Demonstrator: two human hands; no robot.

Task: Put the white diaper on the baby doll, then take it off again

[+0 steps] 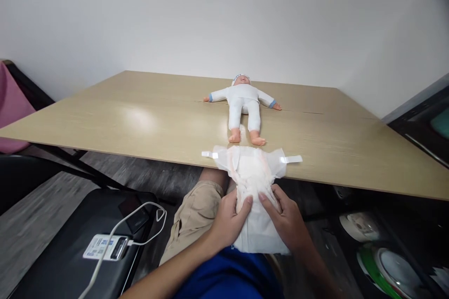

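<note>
A white diaper [254, 168] lies opened out, its far end with two spread side tabs on the table's front edge and its near end over my lap. My left hand [233, 217] grips its left side, thumb on top and fingers underneath. On the other side my right hand [282, 212] holds it the same way, the thumb pressing near the middle. Just beyond the diaper a baby doll [244, 98] lies on its back, arms spread, feet toward me. It wears a white suit with blue cuffs and a white cap.
The wooden table [168, 112] reaches back to a white partition [175, 28]. At lower left a black chair [56, 247] carries a power bank [119, 247] with a white cable. A dark screen [428, 126] stands at right, above round containers [389, 266] below the table.
</note>
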